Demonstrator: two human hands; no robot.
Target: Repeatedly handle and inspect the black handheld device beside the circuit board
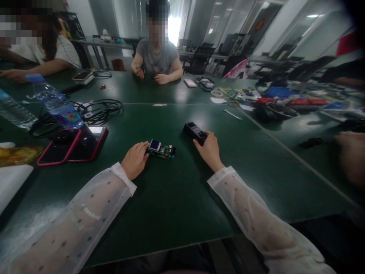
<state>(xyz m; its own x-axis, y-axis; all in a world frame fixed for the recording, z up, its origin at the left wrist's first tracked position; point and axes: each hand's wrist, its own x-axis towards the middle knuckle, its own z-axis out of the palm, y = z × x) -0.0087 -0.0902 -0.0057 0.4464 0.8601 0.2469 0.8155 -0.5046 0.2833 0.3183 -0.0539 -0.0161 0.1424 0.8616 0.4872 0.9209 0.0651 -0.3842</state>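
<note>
On the green table (171,198), a small circuit board (163,150) with a little square screen lies in the middle of the view. The fingers of my left hand (135,160) are closed on its left end. To the right and slightly farther away is a black box-shaped device (194,132) with a grey labelled face. My right hand (209,151) grips its near end between thumb and fingers. A gap of bare table separates the board from the device.
Two red-edged phones or cases (90,144), a water bottle (58,102) and coiled black cables (107,110) lie left. A wrench (232,114) and a cable pile (282,101) are right. A person (157,57) sits opposite; another person's blurred hand (352,156) is far right.
</note>
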